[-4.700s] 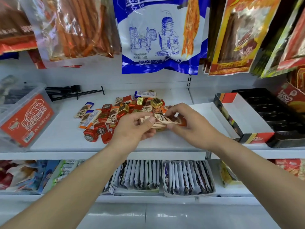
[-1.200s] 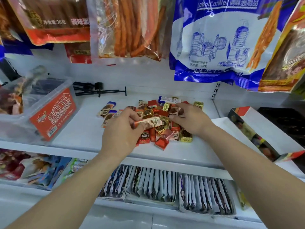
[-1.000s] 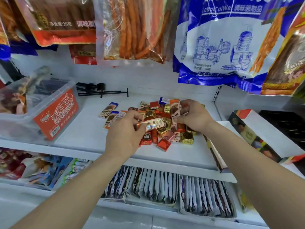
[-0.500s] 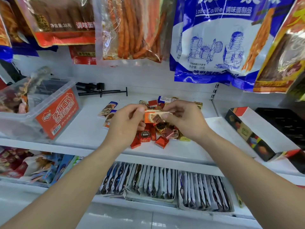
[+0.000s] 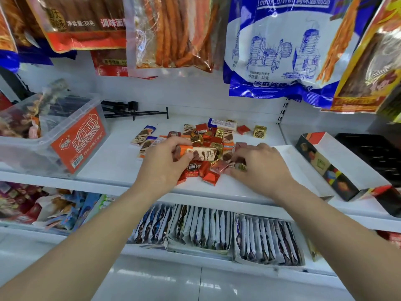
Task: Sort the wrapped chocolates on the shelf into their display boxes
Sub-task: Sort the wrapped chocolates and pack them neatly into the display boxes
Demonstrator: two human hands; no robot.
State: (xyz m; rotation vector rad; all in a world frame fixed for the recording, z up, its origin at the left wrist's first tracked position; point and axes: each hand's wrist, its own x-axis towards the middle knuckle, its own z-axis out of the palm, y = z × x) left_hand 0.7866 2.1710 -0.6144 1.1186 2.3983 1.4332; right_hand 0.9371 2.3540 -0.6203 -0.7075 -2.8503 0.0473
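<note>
A heap of wrapped chocolates [image 5: 208, 137] in red, gold, orange and blue wrappers lies on the white shelf [image 5: 121, 157]. My left hand [image 5: 161, 164] grips a small stack of orange-and-white chocolate bars [image 5: 199, 153] just above the heap's near side. My right hand [image 5: 258, 168] is down on the heap's right edge, its fingers curled over small pink and gold pieces [image 5: 239, 167]. An open display box [image 5: 332, 157] with a white inside and dark printed wall lies to the right, with a black moulded tray [image 5: 375, 153] beside it.
A clear plastic tub [image 5: 54, 135] with a red label stands at the left of the shelf. Black metal hooks [image 5: 134, 109] lie at the back. Snack bags [image 5: 271, 46] hang low overhead. Boxes of sachets [image 5: 217, 231] fill the shelf below.
My right hand let go of the bars and dropped to the heap's right edge. My left hand keeps the bars, now held lower.
</note>
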